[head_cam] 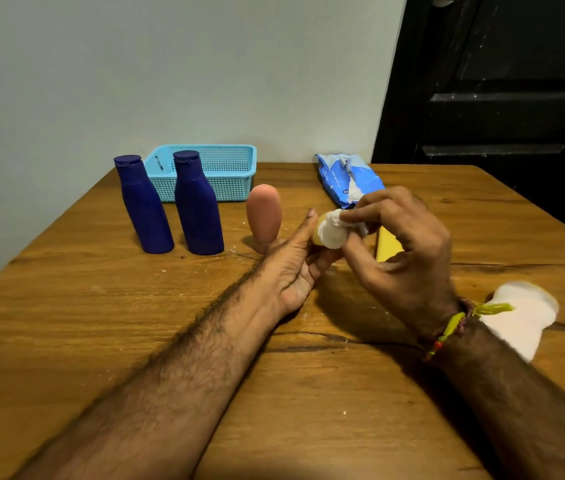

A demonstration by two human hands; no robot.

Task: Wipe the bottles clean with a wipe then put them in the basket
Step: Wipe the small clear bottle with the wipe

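Note:
My left hand [291, 261] holds a small yellow bottle [318, 233] just above the table's middle; most of the bottle is hidden. My right hand [402, 251] pinches a crumpled white wipe [333, 230] against its end. Two dark blue bottles [142, 206] [198, 206] stand upright at the left. Just left of my left hand's fingertips, a pink bottle [263, 216] stands on its cap. The light blue mesh basket [232, 183] sits at the back by the wall, behind the blue bottles.
An opened blue pack of wipes [347, 178] lies at the back right of the wooden table [101, 306]. A second white wipe [523, 317] lies beside my right wrist. A yellow shape [386, 244] shows behind my right hand. A dark door stands at the right.

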